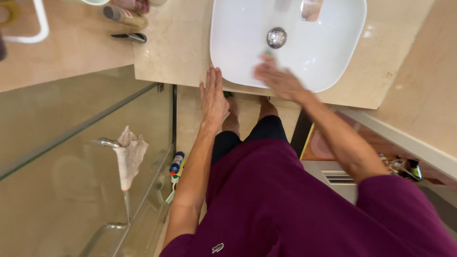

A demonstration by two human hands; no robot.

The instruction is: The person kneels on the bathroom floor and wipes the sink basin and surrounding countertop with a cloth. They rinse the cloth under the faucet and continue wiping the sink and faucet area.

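My right hand (278,81) lay blurred inside the white basin (333,62), fingers seemingly curled over something green and small — too smeared to name. My left hand (213,97) pressed flat, fingers together, on the marble counter (171,52) at the basin's left rim. The basin looked heavy, slick and fixed — its long axis across me.

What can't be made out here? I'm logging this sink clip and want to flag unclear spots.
Head view only:
- Right hand: motion-blurred inside the white basin; a greenish thing under its fingers is too smeared to identify.
- Faucet: cut off by the top edge.
- Bottles on the counter: cut off at the top.
- Left hand: lies flat at the basin's rim; its palm is hidden.
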